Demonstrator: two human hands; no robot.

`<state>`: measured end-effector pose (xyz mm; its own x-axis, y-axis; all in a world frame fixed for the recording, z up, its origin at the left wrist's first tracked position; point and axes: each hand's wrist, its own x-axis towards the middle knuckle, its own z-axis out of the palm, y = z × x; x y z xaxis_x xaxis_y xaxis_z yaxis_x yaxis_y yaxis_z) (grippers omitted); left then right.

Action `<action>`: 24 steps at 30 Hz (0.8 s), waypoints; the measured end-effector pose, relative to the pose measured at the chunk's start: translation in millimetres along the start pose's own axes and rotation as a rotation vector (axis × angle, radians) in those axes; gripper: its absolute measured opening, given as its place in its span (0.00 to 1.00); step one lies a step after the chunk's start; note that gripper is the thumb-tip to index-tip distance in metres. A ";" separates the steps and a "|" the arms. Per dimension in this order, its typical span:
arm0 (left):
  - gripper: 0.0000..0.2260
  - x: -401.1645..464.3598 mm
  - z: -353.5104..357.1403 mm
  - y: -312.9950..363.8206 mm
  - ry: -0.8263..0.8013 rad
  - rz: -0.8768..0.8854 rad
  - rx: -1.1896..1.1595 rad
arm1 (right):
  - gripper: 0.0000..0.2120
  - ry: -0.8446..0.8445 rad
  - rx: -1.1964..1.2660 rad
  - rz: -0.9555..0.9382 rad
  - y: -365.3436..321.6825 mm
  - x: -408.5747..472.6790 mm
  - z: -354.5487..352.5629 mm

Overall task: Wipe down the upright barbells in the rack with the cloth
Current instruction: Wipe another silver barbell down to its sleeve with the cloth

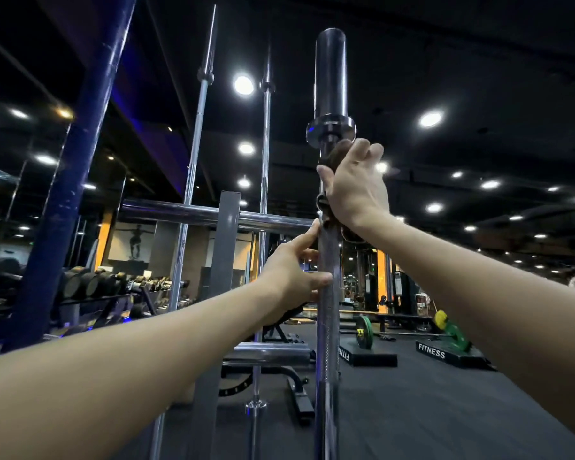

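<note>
Cloth (329,214) sits wrapped on the nearest barbell (327,293) at centre frame, just under its collar, gripped round the shaft by the right hand (356,187). The left hand (292,273) pinches the knurled shaft below. Judging by this, wiping is near the top of this bar; two upright bars (193,154) at centre left look untouched.

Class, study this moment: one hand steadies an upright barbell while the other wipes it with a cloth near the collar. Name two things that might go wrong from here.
1. The left hand holds the barbell only lightly with fingertips; a hard wipe might tip it.
2. The cloth hangs loosely beneath the right hand and could slip out or miss parts of the shaft.
</note>
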<state>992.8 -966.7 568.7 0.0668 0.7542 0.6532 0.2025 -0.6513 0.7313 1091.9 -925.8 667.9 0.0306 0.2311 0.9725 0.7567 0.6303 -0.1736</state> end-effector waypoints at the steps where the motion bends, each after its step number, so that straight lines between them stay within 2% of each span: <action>1: 0.38 0.2 0.2 0.7 0.004 -0.003 0.005 | 0.25 0.001 -0.042 -0.018 1.9 -5.8 1.1; 4: 0.37 0.3 2.7 2.4 0.013 -0.002 0.034 | 0.27 0.021 -0.134 -0.017 -3.9 2.2 -2.2; 9: 0.37 -1.4 1.9 2.7 -0.009 -0.007 0.039 | 0.26 0.035 -0.059 0.054 -14.0 20.5 -3.4; 13: 0.33 -0.5 1.4 3.1 -0.007 0.008 0.058 | 0.28 0.018 -0.126 -0.041 -4.2 -18.8 0.2; 16: 0.27 -1.9 3.2 2.6 -0.002 0.016 0.043 | 0.23 -0.009 -0.156 -0.083 3.4 -38.3 0.9; 21: 0.37 2.1 1.4 -3.1 0.007 0.027 0.061 | 0.19 -0.007 -0.134 0.018 -12.9 17.0 -6.0; 24: 0.37 4.1 0.2 -5.3 -0.005 0.024 0.030 | 0.20 -0.026 0.059 0.114 -8.6 20.0 0.1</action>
<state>992.2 -960.1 567.5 0.0768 0.7390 0.6693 0.2299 -0.6663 0.7094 1085.9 -926.6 688.8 0.0964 0.3222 0.9417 0.7092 0.6416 -0.2921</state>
